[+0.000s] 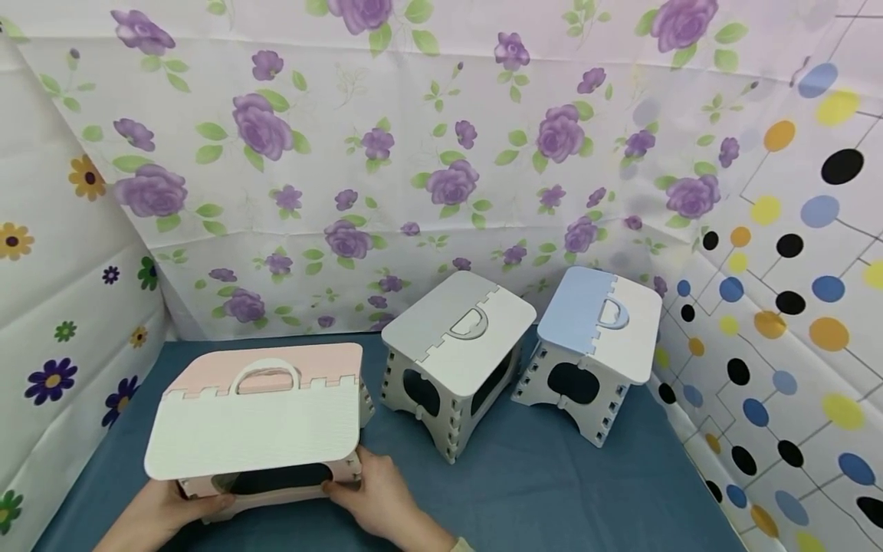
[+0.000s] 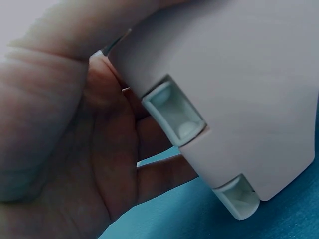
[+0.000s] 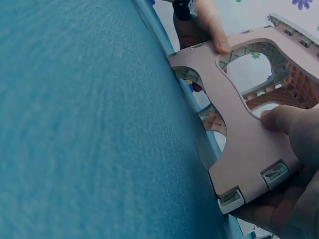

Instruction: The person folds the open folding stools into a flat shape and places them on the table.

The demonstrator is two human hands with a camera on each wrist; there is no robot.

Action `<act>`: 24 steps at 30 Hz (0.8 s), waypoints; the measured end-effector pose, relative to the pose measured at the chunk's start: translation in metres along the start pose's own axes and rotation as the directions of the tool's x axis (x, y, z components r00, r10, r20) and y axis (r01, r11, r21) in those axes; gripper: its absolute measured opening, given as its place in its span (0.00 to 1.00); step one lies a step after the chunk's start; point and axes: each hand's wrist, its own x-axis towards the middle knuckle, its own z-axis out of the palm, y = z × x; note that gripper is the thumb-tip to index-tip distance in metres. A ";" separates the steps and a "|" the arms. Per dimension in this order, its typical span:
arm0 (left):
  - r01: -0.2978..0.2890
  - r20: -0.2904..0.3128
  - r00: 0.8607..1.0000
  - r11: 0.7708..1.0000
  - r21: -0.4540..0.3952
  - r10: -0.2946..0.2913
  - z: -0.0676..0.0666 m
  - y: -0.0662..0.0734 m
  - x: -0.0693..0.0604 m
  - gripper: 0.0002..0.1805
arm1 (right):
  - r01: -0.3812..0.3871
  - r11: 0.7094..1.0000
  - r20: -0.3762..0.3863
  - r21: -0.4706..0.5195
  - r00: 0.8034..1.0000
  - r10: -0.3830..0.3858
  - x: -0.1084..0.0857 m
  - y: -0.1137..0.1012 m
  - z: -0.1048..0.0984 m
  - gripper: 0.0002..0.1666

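Observation:
A folding step stool with a pink and white top stands unfolded at the left of the table, its carry handle lying on the top. My left hand grips its near left leg, thumb across the pink side panel. On the near right leg, my right hand holds on with the thumb at the edge of the panel's opening. Up close in the left wrist view, the pink leg shows two pale hinge clips beside the left palm. The right wrist view has both thumbs on the pink panel.
A grey and white folding stool stands upright at the middle back. To its right is a blue and white folding stool. The blue cloth covers the table, with patterned curtains behind and at both sides.

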 end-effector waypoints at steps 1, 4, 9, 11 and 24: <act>-0.001 0.002 1.000 1.000 -0.007 0.001 0.000 0.000 0.001 0.57 | 0.002 1.000 0.003 -0.001 1.000 -0.002 0.000 0.000 -0.001 0.23; -0.003 0.006 1.000 1.000 -0.020 0.003 0.000 -0.001 0.002 0.58 | 0.012 1.000 0.011 -0.010 1.000 -0.012 0.001 0.001 -0.002 0.23; 0.000 0.006 1.000 0.999 -0.032 0.000 0.001 -0.001 0.002 0.58 | 0.021 1.000 0.031 -0.018 0.999 -0.021 0.001 0.002 -0.004 0.23; 0.005 0.006 1.000 0.999 -0.035 -0.004 0.001 -0.001 0.002 0.58 | 0.018 1.000 0.039 -0.016 0.999 -0.017 0.001 0.002 -0.005 0.23; 0.032 -0.007 0.999 0.999 -0.020 -0.032 0.001 -0.001 0.001 0.58 | 0.021 0.998 0.049 -0.060 0.999 -0.018 0.001 0.003 -0.006 0.23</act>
